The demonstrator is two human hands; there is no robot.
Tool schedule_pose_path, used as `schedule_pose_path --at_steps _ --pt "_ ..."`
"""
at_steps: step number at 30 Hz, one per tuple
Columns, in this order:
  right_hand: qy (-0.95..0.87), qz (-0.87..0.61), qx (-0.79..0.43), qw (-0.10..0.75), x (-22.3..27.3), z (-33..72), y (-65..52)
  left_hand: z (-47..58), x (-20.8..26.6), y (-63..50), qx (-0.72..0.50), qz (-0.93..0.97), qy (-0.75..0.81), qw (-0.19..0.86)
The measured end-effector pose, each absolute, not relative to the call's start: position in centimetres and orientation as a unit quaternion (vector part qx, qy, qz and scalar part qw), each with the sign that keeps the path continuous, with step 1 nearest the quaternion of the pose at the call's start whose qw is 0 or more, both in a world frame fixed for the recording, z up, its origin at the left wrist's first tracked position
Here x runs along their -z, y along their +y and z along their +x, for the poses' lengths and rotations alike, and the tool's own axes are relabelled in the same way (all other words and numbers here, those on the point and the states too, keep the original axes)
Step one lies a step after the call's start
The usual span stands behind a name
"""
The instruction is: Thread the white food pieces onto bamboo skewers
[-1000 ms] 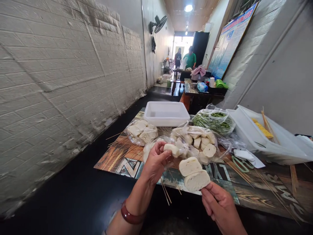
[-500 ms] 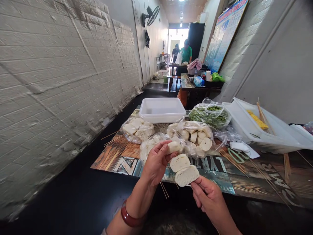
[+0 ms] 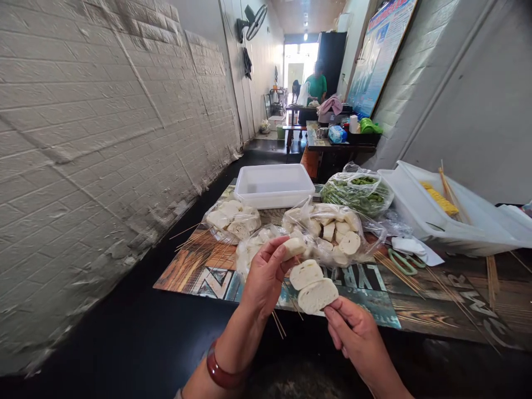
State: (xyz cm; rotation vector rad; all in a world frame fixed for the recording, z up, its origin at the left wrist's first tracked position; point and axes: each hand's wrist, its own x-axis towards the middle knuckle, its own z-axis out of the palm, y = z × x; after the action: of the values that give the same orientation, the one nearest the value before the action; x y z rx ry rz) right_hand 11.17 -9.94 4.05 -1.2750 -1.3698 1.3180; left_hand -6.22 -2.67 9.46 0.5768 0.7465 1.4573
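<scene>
My left hand (image 3: 266, 271) is closed on a thick white slice of bread (image 3: 293, 249), pinched between thumb and fingers. Two more bread slices (image 3: 318, 295) sit edge to edge just below it, and my right hand (image 3: 353, 327) grips the lower one at its right edge. Whether a stick runs through these slices is hidden. Behind my hands lie a plastic bag of bread pieces (image 3: 349, 241), a bag of white slices (image 3: 233, 217) and another bag (image 3: 247, 255) partly covered by my left hand.
A white plastic tub (image 3: 274, 187) stands at the back of the table. To the right are a bag of green vegetables (image 3: 353, 195), green-handled scissors (image 3: 402, 262), thin wooden sticks (image 3: 401, 275) and a large white tray (image 3: 419, 205). A person in green (image 3: 316, 86) stands far off.
The camera view has shifted slightly. Both hands keep nearly the same hold and position on the bread slices. Far back, the person in dark clothing has bent lower.
</scene>
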Motion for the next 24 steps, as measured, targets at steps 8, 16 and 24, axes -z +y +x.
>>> schedule_pose_path --at_steps 8,16,24 --pt "-0.53 -0.505 -0.535 0.422 -4.1 10.7 -9.8 -6.1 -9.9 -2.9 -0.647 0.271 0.333 0.63" --pt "-0.524 -0.508 -0.529 0.433 -3.9 10.0 -9.7 -5.5 -9.5 -3.4 -0.643 0.253 0.356 0.63" --pt "-0.522 -0.503 -0.541 0.428 -3.1 10.1 -9.3 -5.6 -9.7 -3.6 -0.644 0.237 0.357 0.634"
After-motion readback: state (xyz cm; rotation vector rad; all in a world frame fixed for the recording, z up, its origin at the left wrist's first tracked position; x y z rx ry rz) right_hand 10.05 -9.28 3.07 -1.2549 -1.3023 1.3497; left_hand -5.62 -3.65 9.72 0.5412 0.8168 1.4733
